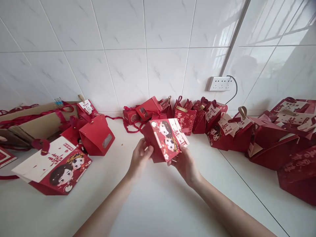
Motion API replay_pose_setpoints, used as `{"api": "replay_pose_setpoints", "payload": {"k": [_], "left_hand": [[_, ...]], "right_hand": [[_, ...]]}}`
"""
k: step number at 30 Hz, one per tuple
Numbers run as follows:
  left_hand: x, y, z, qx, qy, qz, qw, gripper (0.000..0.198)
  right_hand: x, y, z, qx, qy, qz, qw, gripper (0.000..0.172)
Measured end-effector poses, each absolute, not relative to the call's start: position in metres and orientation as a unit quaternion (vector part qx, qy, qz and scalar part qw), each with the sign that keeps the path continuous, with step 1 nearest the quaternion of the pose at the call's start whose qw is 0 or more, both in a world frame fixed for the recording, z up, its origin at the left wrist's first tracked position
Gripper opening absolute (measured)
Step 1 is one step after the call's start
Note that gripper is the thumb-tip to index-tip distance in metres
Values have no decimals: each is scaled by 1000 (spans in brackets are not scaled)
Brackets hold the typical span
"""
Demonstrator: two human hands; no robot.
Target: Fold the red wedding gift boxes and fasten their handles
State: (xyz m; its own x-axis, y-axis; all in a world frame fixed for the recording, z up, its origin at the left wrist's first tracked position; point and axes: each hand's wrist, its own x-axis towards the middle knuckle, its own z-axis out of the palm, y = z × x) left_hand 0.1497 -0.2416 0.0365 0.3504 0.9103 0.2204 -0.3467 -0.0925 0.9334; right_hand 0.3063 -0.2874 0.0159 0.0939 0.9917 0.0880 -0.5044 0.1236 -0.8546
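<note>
Between my two hands, a red and white gift box (165, 140) with a printed cartoon couple is held tilted above the white tabletop (145, 204). My left hand (141, 156) grips its left side, with the thumb against the red panel. On the lower right, my right hand (185, 164) has its fingers wrapped around the edge, some of them hidden beneath the box. To the left stands a larger box (55, 164) with the same couple and a dark red ribbon loop. Behind that is a plain red box (97, 135) with a small window.
Several small red gift boxes (186, 120) line the tiled wall (125, 75). More red boxes (269, 140) crowd the right side. Brown rolled material (39, 121) with red ribbons lies at the left. A white power strip (219, 84) with a black cable is on the wall.
</note>
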Motion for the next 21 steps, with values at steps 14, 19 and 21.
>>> {"api": "replay_pose_setpoints", "payload": {"k": [14,19,21], "left_hand": [[150,-240,31,550,256,462,646,53],[153,-239,30,503,318,524,609,44],[153,-239,30,538,289,514,603,45]], "right_hand": [[310,-284,10,-378,-360,517,678,45],[309,-288,16,-402,-397,437,700,33],[306,-290,17,-405,-394,428,705,32]]}}
